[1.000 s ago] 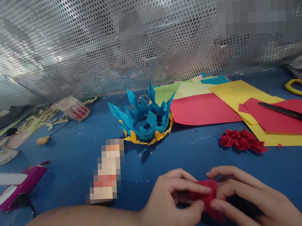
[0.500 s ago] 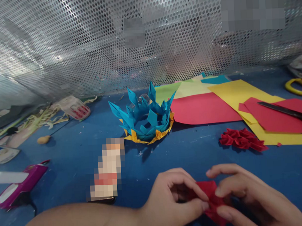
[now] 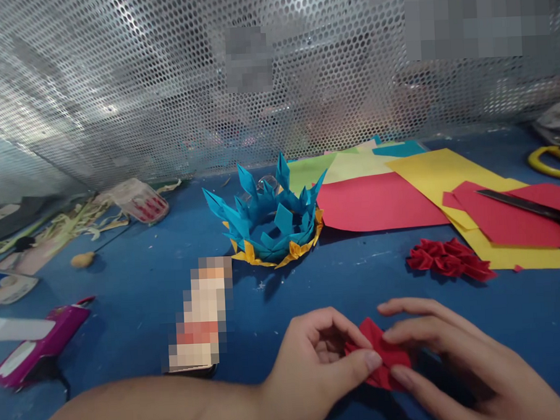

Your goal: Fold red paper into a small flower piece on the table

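Head view: over the blue table I am watching the left hand pinching, and the right hand, loosely spread, touching red folded paper, probably light, easily creased, best held by its edges.

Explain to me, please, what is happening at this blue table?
A person's left hand and right hand hold a folded red paper between them. Beyond the hands, a blue paper crown with yellow folded pieces along its lower edge stands on the table. Right of the crown lies a cluster of folded red pieces.
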`<state>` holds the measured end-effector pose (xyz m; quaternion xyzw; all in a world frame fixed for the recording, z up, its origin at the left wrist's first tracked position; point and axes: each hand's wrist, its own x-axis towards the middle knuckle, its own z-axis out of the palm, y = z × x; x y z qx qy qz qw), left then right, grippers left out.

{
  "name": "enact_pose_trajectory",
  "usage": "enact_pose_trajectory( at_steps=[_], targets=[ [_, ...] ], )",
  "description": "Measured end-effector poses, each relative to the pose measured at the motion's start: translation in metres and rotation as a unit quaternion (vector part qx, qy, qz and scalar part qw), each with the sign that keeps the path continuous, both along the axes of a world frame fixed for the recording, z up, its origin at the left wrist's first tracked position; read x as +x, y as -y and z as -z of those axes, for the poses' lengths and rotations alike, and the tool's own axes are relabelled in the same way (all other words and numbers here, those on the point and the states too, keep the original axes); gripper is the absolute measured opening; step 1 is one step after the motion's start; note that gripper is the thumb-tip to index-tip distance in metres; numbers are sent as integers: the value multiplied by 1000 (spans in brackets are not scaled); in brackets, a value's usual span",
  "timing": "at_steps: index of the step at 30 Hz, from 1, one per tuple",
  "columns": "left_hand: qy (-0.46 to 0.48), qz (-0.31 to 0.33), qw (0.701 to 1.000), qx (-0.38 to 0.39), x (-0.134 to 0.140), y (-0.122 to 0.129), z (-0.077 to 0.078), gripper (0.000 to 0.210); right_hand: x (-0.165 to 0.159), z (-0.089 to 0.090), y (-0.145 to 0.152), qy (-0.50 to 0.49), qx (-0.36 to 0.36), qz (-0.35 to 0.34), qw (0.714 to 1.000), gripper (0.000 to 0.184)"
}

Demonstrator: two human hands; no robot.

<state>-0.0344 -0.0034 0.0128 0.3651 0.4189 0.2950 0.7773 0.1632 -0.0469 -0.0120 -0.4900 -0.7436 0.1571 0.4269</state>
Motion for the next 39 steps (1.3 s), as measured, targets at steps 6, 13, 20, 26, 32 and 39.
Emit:
enact_pose_trajectory(
  at_steps=[6, 13, 20, 26, 32, 39],
  targets=[
    [23, -21, 999, -29, 3, 2, -2, 39, -8, 13, 2, -11, -56, 111, 992, 36],
    [-3, 31, 999, -26, 1, 7, 7, 33, -10, 19, 3, -12, -61, 105, 992, 42],
    [-68, 47, 996, 26, -4, 3, 2, 58, -6, 16, 2, -12, -55, 102, 993, 42],
    [-22, 44, 999, 14, 0, 3, 5, 44, -5, 10, 5, -5, -51, 97, 994, 38],
    [-7, 44, 998, 36, 0, 0, 6, 52, -1, -5, -3, 12, 12, -9, 1000, 20],
    [-42, 66, 996, 48, -4, -3, -1, 63, -3, 5, 7, 37, 88, -39, 995, 19]
  ],
)
